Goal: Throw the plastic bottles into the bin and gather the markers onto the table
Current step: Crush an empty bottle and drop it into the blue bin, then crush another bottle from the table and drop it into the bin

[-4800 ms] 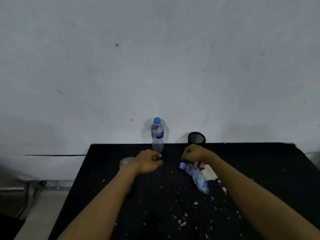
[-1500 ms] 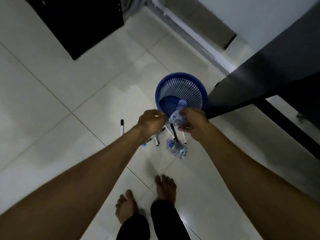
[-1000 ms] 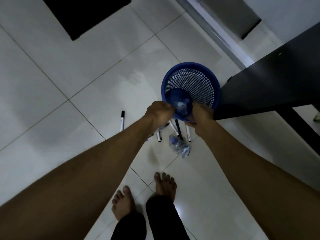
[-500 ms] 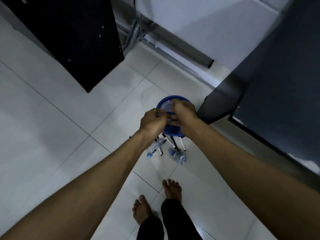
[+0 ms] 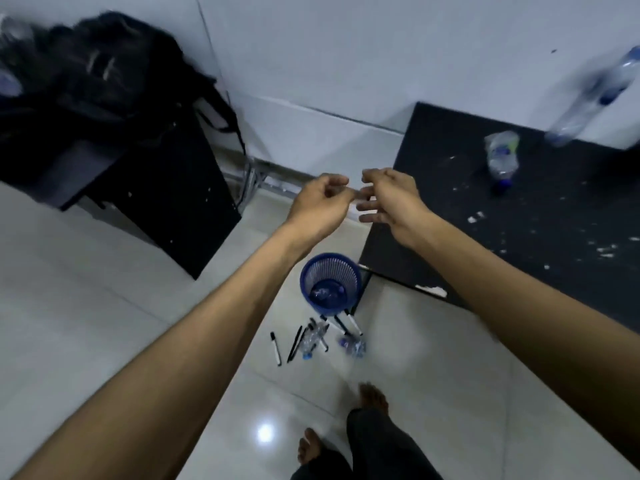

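A blue mesh bin stands on the floor by the table's corner, with a crushed bottle inside it. My left hand and my right hand hover high above it, close together and holding nothing; the left's fingers are loosely curled, the right's are spread. Two crushed bottles lie on the floor, one among several markers and one just right of it. On the black table lies a crushed bottle, and an upright bottle stands at its far edge.
A black cabinet with a black bag on top stands at the left against the white wall. My bare feet stand on the glossy tile floor below the markers. White flecks dot the table top.
My hands have let the bottle go into the bin and risen, away from its rim. The view has swung up, bringing the table top and cabinet into sight.
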